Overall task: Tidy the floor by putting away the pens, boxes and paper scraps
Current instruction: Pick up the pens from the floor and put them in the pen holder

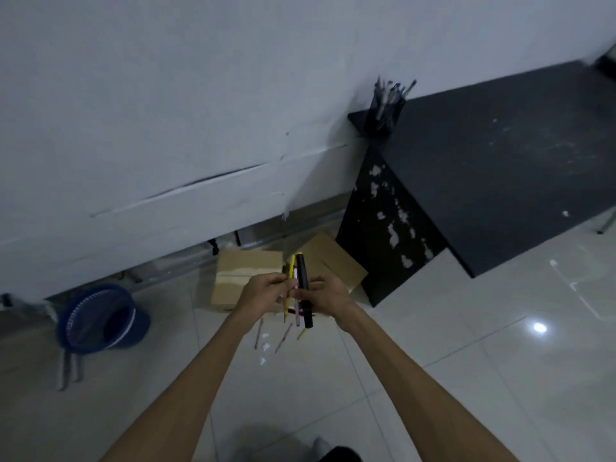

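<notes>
Hands meet at chest height: a bundle of pens (300,288), including a black marker and a yellow pencil, is pinched between the left hand (263,293) and right hand (328,295), probably to be squared up. More pens (283,338) and paper scraps (265,346) are left on the floor (433,361) below, before cardboard boxes (246,278). A pen holder (385,115) is seen on the black desk (500,161).

Both forearms are bare from the near edge up to the hands, left hand (263,291) and right hand (328,295), with no sleeve, watch or ring showing. At the near edge between the arms, a dark garment (340,454) and a pale patch beside it show, too blurred to identify.
</notes>
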